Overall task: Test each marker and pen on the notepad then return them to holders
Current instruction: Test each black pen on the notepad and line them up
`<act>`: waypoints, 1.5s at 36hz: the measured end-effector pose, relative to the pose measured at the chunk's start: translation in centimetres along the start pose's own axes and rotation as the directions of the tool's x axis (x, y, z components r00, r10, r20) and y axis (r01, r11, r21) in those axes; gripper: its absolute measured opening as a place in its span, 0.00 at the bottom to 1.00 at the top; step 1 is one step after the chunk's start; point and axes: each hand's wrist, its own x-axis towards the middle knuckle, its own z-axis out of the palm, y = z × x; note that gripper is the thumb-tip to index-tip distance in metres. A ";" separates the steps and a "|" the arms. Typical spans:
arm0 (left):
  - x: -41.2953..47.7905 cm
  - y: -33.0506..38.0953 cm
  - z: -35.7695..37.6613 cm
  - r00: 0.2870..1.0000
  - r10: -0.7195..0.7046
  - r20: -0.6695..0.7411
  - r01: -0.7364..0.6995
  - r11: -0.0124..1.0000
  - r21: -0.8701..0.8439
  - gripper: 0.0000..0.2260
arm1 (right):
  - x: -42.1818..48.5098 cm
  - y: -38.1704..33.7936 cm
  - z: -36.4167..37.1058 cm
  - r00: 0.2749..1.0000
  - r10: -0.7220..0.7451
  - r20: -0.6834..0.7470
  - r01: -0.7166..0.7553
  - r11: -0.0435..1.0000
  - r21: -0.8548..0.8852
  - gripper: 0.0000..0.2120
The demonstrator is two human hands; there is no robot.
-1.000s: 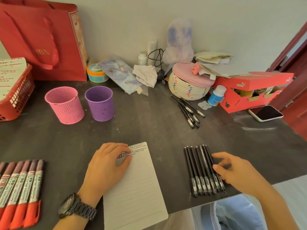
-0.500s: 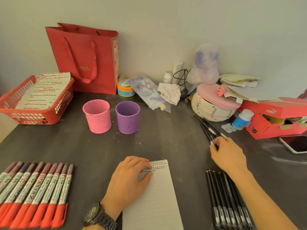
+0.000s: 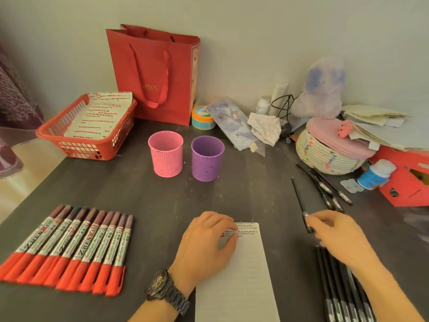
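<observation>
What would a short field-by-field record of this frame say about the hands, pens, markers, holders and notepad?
left hand: left hand rests on the notepad, fingers relaxed
right hand: right hand pinches one black pen, right of the notepad
markers: red-capped markers lie in a row on the left
pens: row of black pens near right; loose black pens by the woven basket
holders: pink holder and purple holder upright, side by side, nothing above their rims
notepad marks: scribbles on the top lines only
</observation>
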 end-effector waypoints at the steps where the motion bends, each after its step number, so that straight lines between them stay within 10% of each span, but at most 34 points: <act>1: 0.0 0.1 -0.2 1.000 0.000 -0.013 0.000 1.000 -0.015 0.10 | -1.3 -0.5 0.9 0.999 -0.045 0.016 0.043 0.994 0.098 0.05; 11: -0.2 0.5 -1.1 0.996 0.028 -0.081 -0.033 0.997 -0.064 0.14 | -8.2 -5.4 10.9 0.936 -0.340 0.093 0.286 0.887 0.363 0.18; 16: -0.1 0.6 -0.9 0.999 -0.002 -0.038 0.000 0.998 -0.063 0.14 | -7.5 -4.9 10.9 0.970 -0.241 -0.039 0.229 0.841 0.490 0.04; 29: 0.1 1.4 -0.9 0.996 0.059 -0.060 -0.053 0.994 0.098 0.27 | -7.1 -3.6 11.7 0.981 -0.173 -0.086 0.180 0.662 0.728 0.12; 39: 0.4 0.5 0.0 0.999 0.047 -0.009 -0.047 0.998 0.043 0.18 | -6.0 -3.1 10.2 0.995 0.068 -0.071 0.039 0.391 0.920 0.15; 54: 0.5 0.2 0.0 0.995 -0.013 0.102 0.011 1.000 0.024 0.20 | -3.0 -4.2 9.3 0.985 -0.149 -0.090 0.166 0.650 0.741 0.09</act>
